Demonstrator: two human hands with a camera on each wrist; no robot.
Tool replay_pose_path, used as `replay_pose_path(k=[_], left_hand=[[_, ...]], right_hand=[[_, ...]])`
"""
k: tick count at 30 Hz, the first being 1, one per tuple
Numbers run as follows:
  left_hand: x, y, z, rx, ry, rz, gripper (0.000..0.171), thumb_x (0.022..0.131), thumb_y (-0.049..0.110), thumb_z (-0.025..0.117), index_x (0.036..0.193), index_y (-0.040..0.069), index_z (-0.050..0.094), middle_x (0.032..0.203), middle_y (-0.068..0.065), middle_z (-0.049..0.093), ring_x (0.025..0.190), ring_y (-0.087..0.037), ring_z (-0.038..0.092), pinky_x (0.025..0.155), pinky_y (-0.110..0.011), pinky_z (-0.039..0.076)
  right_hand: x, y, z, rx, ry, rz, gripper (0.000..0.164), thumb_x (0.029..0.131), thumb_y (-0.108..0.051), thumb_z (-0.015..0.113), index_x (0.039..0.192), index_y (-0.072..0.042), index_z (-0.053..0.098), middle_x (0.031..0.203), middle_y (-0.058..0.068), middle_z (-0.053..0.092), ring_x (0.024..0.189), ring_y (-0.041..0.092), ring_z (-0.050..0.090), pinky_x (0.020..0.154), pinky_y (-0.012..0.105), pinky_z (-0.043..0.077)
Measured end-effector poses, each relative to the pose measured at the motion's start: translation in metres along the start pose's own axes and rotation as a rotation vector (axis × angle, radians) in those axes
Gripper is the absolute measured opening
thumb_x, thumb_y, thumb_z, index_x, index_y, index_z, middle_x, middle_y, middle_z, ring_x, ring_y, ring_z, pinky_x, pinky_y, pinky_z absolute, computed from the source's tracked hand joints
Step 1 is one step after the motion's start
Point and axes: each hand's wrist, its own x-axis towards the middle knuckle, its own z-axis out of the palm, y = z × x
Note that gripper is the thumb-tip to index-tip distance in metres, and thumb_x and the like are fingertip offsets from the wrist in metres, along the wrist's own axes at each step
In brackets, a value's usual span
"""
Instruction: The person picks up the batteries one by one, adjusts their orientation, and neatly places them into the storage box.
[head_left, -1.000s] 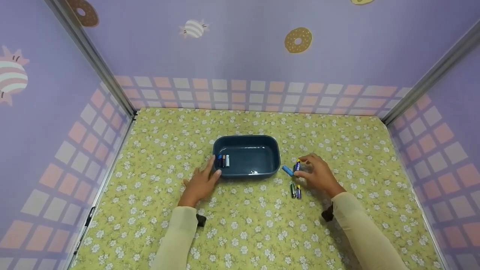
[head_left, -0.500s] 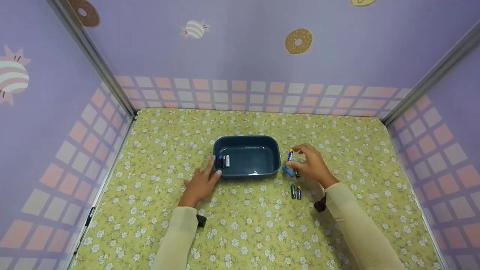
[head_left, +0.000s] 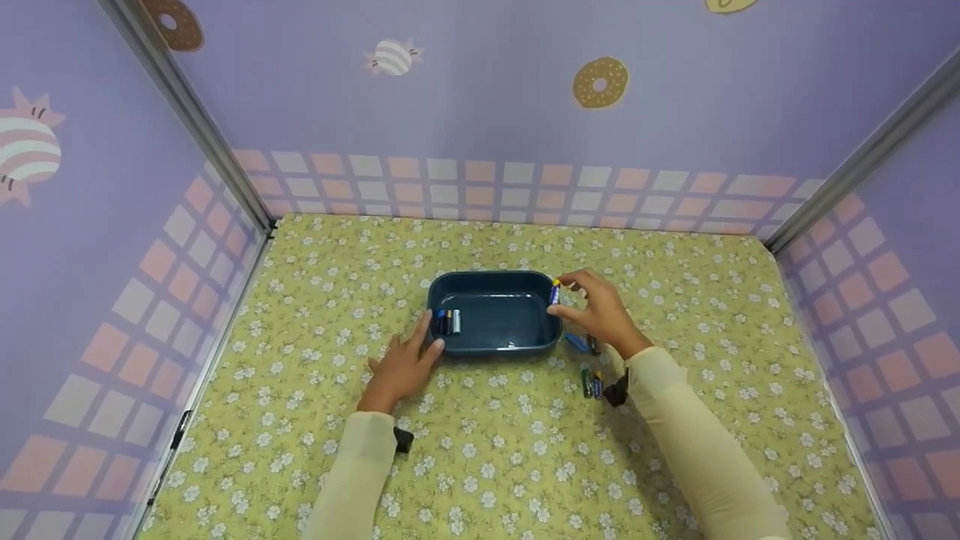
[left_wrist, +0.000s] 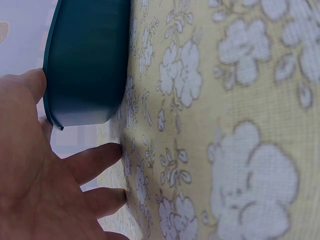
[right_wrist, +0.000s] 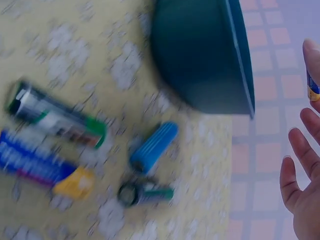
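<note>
My right hand (head_left: 604, 311) pinches a blue-purple AAA-looking battery (head_left: 555, 292) with a yellow end between thumb and fingertips, above the right rim of a dark teal basin (head_left: 480, 351). In the right wrist view only a bit of that battery (right_wrist: 313, 90) shows. My left hand (head_left: 403, 371) touches the basin's front left corner with thumb and index finger; its other fingers (left_wrist: 95, 162) spread toward the cloth. Inside the basin at the left, a dark blue battery (head_left: 441, 322), a black one (head_left: 448, 322) and a silvery one (head_left: 457, 321) lie side by side.
Right of the basin lie a light blue battery (right_wrist: 154, 147) and a dark green-banded one (right_wrist: 145, 194). Nearer the person are a green battery (right_wrist: 55, 115) and a blue one with a yellow end (right_wrist: 45, 165). Flowered cloth (head_left: 487, 450) covers the table, with purple walls (head_left: 480, 97) around.
My right hand has carried the yellow-ended battery left and away from the person, from beside the loose batteries to the basin's right rim. My left hand has stayed at the corner.
</note>
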Motion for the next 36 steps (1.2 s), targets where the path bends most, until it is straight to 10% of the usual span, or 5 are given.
replay_pose_path(k=[36], left_hand=[[0.000,0.003,0.000,0.037,0.007,-0.016,0.072,0.098,0.079,0.027,0.158,0.057,-0.006,0.170,-0.007,0.024,0.158,-0.044,0.006,0.108,-0.086,-0.003]], right_hand=[[0.072,-0.038,0.081,0.038,-0.141,-0.026,0.058,0.081,-0.050,0.084,0.124,-0.014,0.069,0.117,0.008,0.066,0.105,0.024,0.064,0.094,0.040,0.055]])
